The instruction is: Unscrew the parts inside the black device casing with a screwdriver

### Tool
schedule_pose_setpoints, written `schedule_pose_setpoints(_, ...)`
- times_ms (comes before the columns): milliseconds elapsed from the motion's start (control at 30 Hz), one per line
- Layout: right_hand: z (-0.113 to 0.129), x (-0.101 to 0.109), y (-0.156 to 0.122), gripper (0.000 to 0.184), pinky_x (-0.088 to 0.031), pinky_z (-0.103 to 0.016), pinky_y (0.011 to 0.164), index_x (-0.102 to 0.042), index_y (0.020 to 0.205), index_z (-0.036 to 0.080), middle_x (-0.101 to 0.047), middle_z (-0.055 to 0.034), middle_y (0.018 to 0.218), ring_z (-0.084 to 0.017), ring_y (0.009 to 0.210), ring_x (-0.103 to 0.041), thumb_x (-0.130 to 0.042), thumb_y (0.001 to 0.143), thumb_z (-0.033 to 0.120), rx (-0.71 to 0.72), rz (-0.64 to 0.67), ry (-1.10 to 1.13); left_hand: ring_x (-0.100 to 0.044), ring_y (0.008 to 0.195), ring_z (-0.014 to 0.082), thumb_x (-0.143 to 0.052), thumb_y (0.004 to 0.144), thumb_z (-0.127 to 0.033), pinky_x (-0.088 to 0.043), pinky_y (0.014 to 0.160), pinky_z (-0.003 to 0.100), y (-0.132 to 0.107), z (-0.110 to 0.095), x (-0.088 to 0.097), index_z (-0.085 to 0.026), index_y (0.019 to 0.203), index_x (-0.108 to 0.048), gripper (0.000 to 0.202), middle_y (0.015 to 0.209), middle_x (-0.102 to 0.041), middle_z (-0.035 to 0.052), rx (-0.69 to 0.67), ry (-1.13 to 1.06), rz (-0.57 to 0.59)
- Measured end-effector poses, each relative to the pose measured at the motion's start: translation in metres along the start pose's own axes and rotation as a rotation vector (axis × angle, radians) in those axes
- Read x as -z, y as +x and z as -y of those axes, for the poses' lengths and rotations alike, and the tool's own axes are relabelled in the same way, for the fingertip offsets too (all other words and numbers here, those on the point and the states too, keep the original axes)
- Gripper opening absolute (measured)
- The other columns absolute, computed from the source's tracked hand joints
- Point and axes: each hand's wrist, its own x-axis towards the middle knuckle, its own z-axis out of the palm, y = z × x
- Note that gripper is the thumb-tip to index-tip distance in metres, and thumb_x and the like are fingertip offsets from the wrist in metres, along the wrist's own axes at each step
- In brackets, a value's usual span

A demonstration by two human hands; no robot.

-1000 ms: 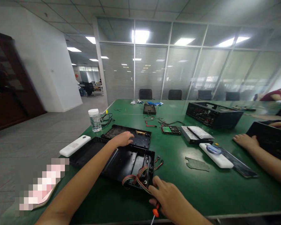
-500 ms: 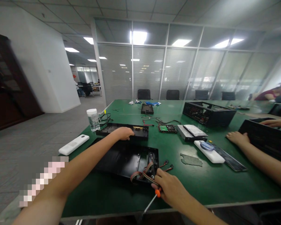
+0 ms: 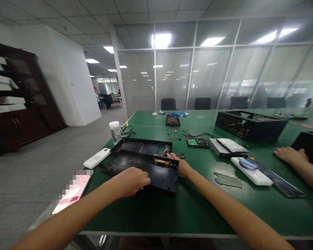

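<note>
A shallow black casing (image 3: 135,168) with a gold-coloured connector strip (image 3: 161,162) lies tilted before me. My left hand (image 3: 135,181) is closed on its front edge. Directly behind is a second flat black casing (image 3: 135,147), with striped ribbon cables (image 3: 166,151) at its right end. My right hand (image 3: 182,164) reaches past the near casing's right side, its fingers curled at that cable end. The near casing hides part of this hand, and no screwdriver shows.
A lidded bottle (image 3: 115,133) and a white device (image 3: 97,158) stand at left. To the right lie a green circuit board (image 3: 197,142), a silver drive (image 3: 228,148), a grey-green piece (image 3: 227,180) and a white box (image 3: 251,171). Another person's hand (image 3: 290,155) rests at far right.
The casing with the connector strip has come nearer with my left hand. The cabled casing and my right hand have moved farther back. The orange-tipped screwdriver is no longer visible. My view has turned left.
</note>
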Motion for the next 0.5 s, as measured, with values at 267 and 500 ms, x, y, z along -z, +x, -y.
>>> schedule_pose_setpoints(267,-0.064,-0.001,-0.046,0.047,-0.044,-0.039,0.088,-0.039,0.128,0.016,-0.026,-0.0154,0.14,-0.026,0.107,-0.052,-0.044,0.082,0.02,-0.01,-0.028,-0.031,-0.062,0.074,0.0192,-0.057,0.075,-0.011,-0.046,0.065,0.027,0.002,-0.002,-0.053,-0.017,0.079,-0.061,0.008,0.079,-0.063,0.0064,0.059,-0.047,0.073)
schedule_pose_setpoints(500,-0.095,-0.004,-0.04,0.024,-0.039,-0.036,0.091,-0.059,0.102,0.018,-0.054,-0.009,0.111,-0.019,0.101,-0.052,-0.044,0.084,0.025,-0.116,-0.129,0.39,-0.061,0.069,0.0145,-0.064,0.072,-0.03,-0.045,0.06,0.021,0.05,0.039,-0.045,-0.02,0.092,-0.064,0.023,0.08,-0.066,0.002,-0.008,-0.435,0.197)
